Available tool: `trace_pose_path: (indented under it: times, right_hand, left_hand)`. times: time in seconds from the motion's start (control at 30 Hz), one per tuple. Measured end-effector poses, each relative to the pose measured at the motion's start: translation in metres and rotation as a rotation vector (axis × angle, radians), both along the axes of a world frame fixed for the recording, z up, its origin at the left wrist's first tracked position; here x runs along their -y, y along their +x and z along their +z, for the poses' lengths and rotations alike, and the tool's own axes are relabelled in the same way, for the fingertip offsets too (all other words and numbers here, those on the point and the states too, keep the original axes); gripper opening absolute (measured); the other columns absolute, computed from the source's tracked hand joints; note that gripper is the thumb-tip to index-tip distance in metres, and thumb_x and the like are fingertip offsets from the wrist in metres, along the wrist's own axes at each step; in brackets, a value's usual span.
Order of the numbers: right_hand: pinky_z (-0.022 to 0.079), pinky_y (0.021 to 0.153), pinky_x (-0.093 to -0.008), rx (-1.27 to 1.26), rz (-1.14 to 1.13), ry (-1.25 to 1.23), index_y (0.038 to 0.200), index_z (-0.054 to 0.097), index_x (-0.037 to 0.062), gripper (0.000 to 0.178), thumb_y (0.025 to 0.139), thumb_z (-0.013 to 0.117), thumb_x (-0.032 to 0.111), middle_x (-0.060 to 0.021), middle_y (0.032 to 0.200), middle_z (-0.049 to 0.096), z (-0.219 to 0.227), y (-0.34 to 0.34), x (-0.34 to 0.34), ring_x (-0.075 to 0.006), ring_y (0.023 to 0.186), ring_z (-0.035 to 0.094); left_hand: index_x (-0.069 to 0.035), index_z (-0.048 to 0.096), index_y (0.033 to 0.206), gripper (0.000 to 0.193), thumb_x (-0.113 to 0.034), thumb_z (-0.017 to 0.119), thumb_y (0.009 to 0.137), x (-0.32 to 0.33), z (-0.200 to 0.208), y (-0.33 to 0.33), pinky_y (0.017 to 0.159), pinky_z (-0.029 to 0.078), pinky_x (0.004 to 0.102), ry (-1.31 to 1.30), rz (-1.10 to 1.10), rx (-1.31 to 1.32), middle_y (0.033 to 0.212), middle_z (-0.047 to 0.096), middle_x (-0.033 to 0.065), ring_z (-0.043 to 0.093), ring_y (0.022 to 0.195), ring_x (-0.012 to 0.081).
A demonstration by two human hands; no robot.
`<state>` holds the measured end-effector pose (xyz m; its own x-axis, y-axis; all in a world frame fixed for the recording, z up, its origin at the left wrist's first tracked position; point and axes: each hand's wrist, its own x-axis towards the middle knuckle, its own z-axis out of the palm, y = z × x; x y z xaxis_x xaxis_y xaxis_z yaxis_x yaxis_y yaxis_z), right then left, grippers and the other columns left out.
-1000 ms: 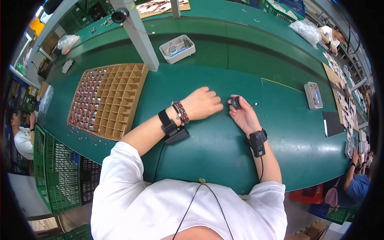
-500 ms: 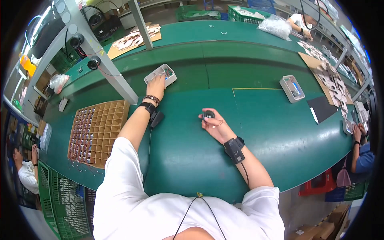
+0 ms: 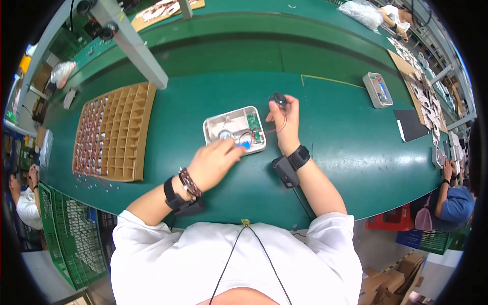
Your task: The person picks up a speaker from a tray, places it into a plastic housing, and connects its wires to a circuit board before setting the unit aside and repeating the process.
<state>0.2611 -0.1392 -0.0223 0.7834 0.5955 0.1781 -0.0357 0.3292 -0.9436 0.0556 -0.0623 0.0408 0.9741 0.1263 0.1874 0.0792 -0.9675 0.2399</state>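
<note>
A white plastic case (image 3: 216,125), open at the top, sits before me on the green table. Inside it are a green circuit board (image 3: 254,122), a round silvery piece (image 3: 225,134), red and black wires and a blue piece (image 3: 245,145). My left hand (image 3: 216,158) has its fingers bent over the near rim, touching the case; the fingertips, partly hidden, are beside the blue piece. My right hand (image 3: 287,119), right of the case, pinches a small round black part (image 3: 278,99) raised above the table. A thin reddish wire runs from that hand to the case.
On the left lies a cardboard divider box (image 3: 145,127) with small wired parts in many cells. A grey post (image 3: 134,43) rises behind it. A second white case (image 3: 377,104) and a black sheet (image 3: 409,125) lie to the right. A co-worker (image 3: 455,206) sits at far right.
The white case has come from the far left to the middle, nearer me, with my left hand. My right hand has turned and shifted slightly right and away, still holding the round part.
</note>
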Motion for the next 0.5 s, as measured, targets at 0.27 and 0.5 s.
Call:
trace_pose_path:
  times: [0.27,0.5]
  right_hand:
    - [0.048,0.069,-0.0260,0.221,0.152,-0.060,0.117,0.048,-0.0003,0.035,0.090,0.063,0.015,-0.0071,0.099,0.058,0.048,-0.014,0.032,-0.0119,0.072,0.057]
    - [0.047,0.067,-0.0260,-0.270,0.766,-0.234,0.123,0.049,-0.0006,0.036,0.095,0.053,0.023,-0.0050,0.095,0.059,0.082,-0.057,0.066,-0.0113,0.071,0.056]
  left_hand:
    - [-0.015,0.059,0.118,0.037,-0.025,0.066,0.083,-0.005,0.020,-0.034,0.086,0.046,0.0400,-0.345,-0.013,0.132,0.119,0.054,0.0097,0.054,0.107,0.0264]
    - [-0.020,0.050,0.132,0.057,-0.045,0.063,0.082,-0.008,-0.018,-0.058,0.092,0.041,0.0432,-0.171,-0.017,0.037,0.141,0.040,0.0119,0.044,0.121,0.0289]
